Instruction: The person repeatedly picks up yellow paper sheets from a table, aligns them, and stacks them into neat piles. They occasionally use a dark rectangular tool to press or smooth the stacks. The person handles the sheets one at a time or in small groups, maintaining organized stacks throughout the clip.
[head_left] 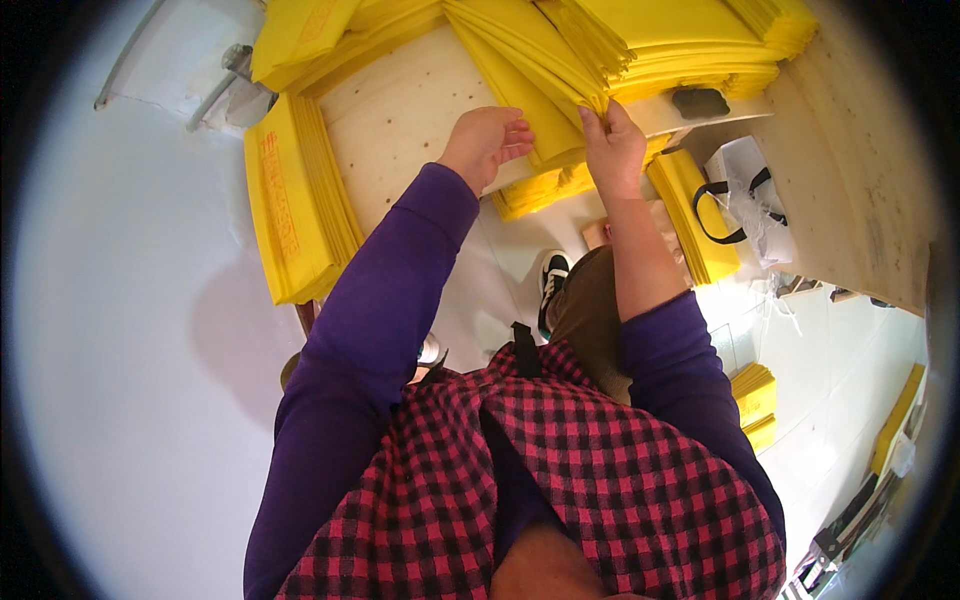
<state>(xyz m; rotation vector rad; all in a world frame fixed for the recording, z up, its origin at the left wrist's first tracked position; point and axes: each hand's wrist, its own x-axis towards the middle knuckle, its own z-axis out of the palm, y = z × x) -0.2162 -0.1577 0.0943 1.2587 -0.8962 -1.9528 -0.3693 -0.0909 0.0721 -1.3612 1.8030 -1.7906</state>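
Observation:
A folded yellow sheet, thin and layered like paper or cloth, lies slantwise across a pale wooden table. My right hand pinches its near right corner between thumb and fingers. Just left of the sheet's near edge is my left hand, with its fingers loosely bent and apart and nothing seen in them. Thick stacks of similar yellow sheets stand around: a stack with red print on the table's left edge, another stack at the far right.
A dark flat lump rests by the right stack. Beneath the table's right side are a yellow bundle and a white bag with black handles. A wooden panel rises at right. More yellow bundles lie on the floor.

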